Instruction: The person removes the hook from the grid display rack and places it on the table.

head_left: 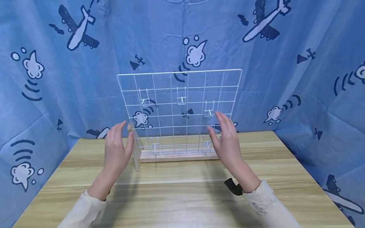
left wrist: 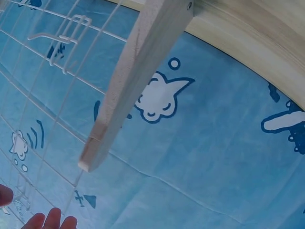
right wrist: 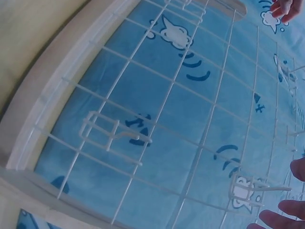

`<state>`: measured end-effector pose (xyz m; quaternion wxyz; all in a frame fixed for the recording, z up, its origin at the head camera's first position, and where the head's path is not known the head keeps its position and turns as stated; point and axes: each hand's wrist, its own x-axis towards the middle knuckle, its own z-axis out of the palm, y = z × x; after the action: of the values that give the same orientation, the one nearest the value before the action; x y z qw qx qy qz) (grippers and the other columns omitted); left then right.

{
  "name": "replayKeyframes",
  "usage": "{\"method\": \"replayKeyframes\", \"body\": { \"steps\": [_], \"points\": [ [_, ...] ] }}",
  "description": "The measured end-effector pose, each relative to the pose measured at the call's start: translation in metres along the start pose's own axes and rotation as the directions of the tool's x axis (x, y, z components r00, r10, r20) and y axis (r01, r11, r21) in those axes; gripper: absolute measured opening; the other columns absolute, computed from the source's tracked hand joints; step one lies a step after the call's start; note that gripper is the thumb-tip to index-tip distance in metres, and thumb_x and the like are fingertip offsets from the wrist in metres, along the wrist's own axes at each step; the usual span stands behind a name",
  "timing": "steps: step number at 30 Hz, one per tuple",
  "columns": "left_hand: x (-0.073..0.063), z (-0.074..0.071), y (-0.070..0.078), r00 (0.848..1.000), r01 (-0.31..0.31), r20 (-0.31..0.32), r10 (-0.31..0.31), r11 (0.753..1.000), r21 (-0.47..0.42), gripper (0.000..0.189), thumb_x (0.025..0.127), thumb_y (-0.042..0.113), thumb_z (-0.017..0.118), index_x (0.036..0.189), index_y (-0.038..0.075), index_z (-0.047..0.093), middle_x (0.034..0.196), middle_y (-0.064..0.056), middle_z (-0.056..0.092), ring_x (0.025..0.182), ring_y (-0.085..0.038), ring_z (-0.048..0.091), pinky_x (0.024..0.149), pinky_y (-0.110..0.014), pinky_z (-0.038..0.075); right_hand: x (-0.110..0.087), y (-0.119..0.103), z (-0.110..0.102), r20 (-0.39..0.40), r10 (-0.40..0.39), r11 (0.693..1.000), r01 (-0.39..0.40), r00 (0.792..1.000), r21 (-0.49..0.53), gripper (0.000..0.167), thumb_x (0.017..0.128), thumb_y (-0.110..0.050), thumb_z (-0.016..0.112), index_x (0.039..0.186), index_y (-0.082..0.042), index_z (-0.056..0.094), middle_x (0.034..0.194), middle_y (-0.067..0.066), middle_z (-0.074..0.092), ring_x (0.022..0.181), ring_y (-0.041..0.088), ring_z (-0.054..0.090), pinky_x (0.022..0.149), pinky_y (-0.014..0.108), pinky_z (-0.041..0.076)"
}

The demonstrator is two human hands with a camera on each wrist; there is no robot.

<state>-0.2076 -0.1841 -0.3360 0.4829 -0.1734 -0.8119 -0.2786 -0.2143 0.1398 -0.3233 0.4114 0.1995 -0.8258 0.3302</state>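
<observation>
A white wire grid rack (head_left: 179,72) stands upright on a pale wooden base (head_left: 179,157), with several white wire hooks on it, among them an upper middle hook (head_left: 181,100). My left hand (head_left: 117,147) is held up beside the left wooden post (head_left: 134,152), thumb and fingers spread. In the left wrist view, its fingertips (left wrist: 52,220) show apart from the post (left wrist: 128,71). My right hand (head_left: 228,144) is raised before the grid's right side, fingertips close to a hook (head_left: 209,113) and overlapping the wires. Neither hand holds anything.
The rack stands toward the back of a wood-grain table (head_left: 176,196). Blue curtains (head_left: 159,38) printed with planes and clouds hang behind and at both sides. A black curved piece (head_left: 233,186) shows beside my right wrist.
</observation>
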Motion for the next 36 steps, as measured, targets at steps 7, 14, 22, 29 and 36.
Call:
{"method": "replayKeyframes", "body": {
  "steps": [7,14,22,29,36],
  "points": [
    [0.004,0.004,-0.011,0.997,0.073,0.031,-0.073,0.997,-0.011,0.037,0.091,0.001,0.06,0.124,-0.012,0.052,0.118,-0.029,0.054,0.11,-0.043,0.048,0.096,-0.053,0.04,0.005,0.001,0.004,0.003,0.042,0.999,-0.042,0.999,0.022,0.048,0.095,-0.011,0.061,0.138,0.003,0.046,0.138,0.022,0.048,0.13,0.034,0.042,0.108,0.05,0.036],
    [0.008,0.009,-0.023,0.988,0.144,0.071,-0.141,0.989,-0.046,0.036,0.092,0.001,0.059,0.125,-0.012,0.052,0.121,-0.029,0.053,0.115,-0.042,0.048,0.098,-0.055,0.041,0.009,0.001,0.009,-0.012,0.045,0.999,-0.045,0.999,0.029,0.044,0.096,-0.01,0.059,0.137,0.003,0.048,0.137,0.021,0.049,0.129,0.034,0.042,0.108,0.048,0.037],
    [0.013,0.012,-0.036,0.952,0.264,0.183,-0.245,0.96,-0.088,0.039,0.096,0.007,0.057,0.13,-0.008,0.049,0.127,-0.027,0.05,0.12,-0.041,0.045,0.101,-0.055,0.038,0.013,0.002,0.016,-0.063,0.032,0.998,-0.029,0.997,0.051,0.041,0.096,-0.008,0.059,0.133,0.006,0.05,0.134,0.023,0.051,0.126,0.037,0.045,0.107,0.05,0.037],
    [0.014,0.015,-0.045,0.916,0.345,0.258,-0.306,0.93,-0.124,0.039,0.097,0.008,0.054,0.132,-0.008,0.048,0.127,-0.026,0.048,0.116,-0.041,0.046,0.1,-0.052,0.04,0.014,0.003,0.02,-0.067,0.054,0.997,-0.05,0.996,0.062,0.039,0.097,-0.008,0.058,0.132,0.008,0.051,0.133,0.025,0.051,0.126,0.037,0.046,0.107,0.049,0.038],
    [0.015,0.018,-0.052,0.89,0.401,0.303,-0.339,0.9,-0.172,0.037,0.099,0.006,0.051,0.132,-0.01,0.047,0.127,-0.027,0.05,0.12,-0.039,0.047,0.104,-0.048,0.041,0.016,0.003,0.022,-0.088,0.068,0.996,-0.063,0.994,0.056,0.035,0.097,-0.008,0.056,0.129,0.007,0.054,0.131,0.024,0.054,0.124,0.037,0.048,0.105,0.048,0.04]
  ]
}}
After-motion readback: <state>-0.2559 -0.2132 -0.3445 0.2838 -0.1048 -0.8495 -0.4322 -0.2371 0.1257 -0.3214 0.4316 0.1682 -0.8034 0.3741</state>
